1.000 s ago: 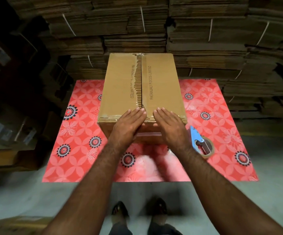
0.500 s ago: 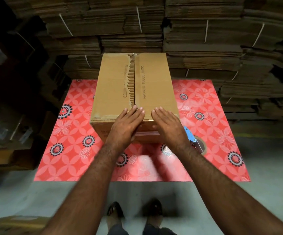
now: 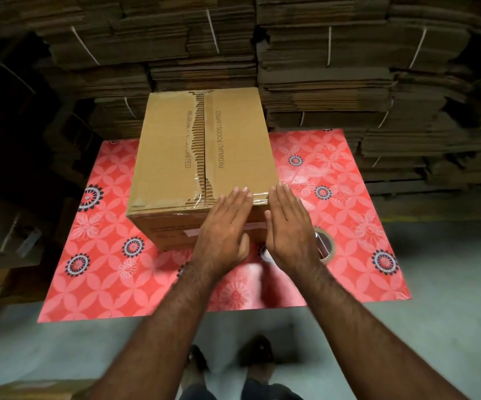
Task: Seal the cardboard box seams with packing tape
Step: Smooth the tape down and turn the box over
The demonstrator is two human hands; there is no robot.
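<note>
A brown cardboard box (image 3: 170,145) stands on a red flowered mat (image 3: 100,272), its top flaps closed with a torn centre seam (image 3: 201,145) running away from me. Clear tape shines along the near top edge. My left hand (image 3: 223,232) lies flat, fingers together, on the box's near right corner, over the top edge and front face. My right hand (image 3: 289,226) is flat beside it at the right corner, fingers straight. The tape dispenser (image 3: 324,246) lies on the mat right of the box, mostly hidden behind my right hand.
Tall stacks of flattened cardboard bundles (image 3: 334,67) rise right behind the mat. Dark clutter and boxes (image 3: 8,226) sit to the left. Grey concrete floor (image 3: 435,327) lies in front, with my feet (image 3: 227,359) below and a cardboard piece (image 3: 31,389) at the bottom left.
Both hands have slid to the right along the box's near edge, from the centre seam to the right corner. The dispenser is more hidden behind my right hand.
</note>
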